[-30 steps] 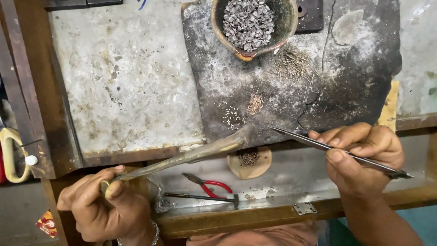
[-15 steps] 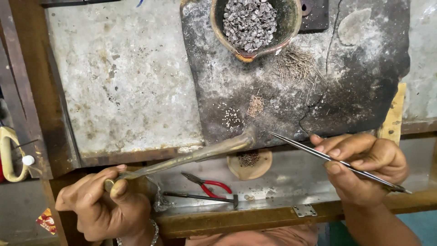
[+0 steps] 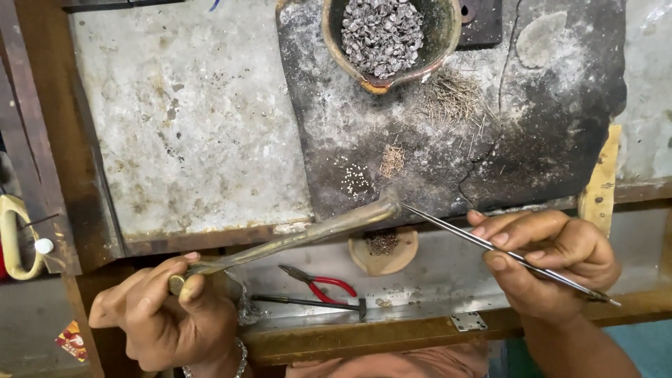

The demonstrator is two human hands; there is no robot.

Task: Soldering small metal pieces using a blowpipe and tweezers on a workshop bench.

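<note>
Left hand grips brass blowpipe, tip at charred block front edge; right hand pinches tweezers pen-style, points converging for fine control.

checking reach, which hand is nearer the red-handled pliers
Left. The left hand sits just left of the red-handled pliers at about their level; the right hand is farther off to their right, holding long tweezers.

The left hand sits at the seven o'clock corner of the view, curled into a loose fist, thumb pressed on top and knuckles turned outward, a bracelet at its wrist. The right hand lies at four o'clock, fingers bunched in a pinch with fingertips pointing toward ten o'clock, its forearm running down toward five o'clock.
</note>
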